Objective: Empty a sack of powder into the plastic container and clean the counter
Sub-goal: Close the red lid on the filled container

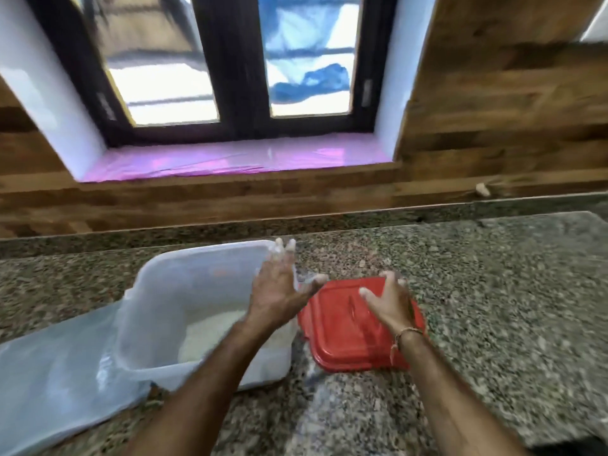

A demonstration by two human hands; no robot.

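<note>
On the bench (493, 274), the plastic container (148, 324) holds powder (210, 334), with the sack (49, 383) limp at its left. The left hand (276, 291) and right hand (388, 301) are spread, gripping nothing. Pouring looks done; the red lid (345, 343) and wiping come next.

— Where's the container (154, 291)?
— Upright and uncovered on the speckled granite counter (493, 291), left of middle. It is clear plastic, squarish, with rounded corners.
— And the powder (210, 334)?
— White, heaped in the container's bottom, well below the rim. A pale dusting (324, 409) lies on the counter near its front right corner.
— The sack (56, 383)?
— Translucent, bluish, lying slack and flat against the container's left side.
— The lid (345, 343)?
— Red, off, just beside the container's right.
</note>
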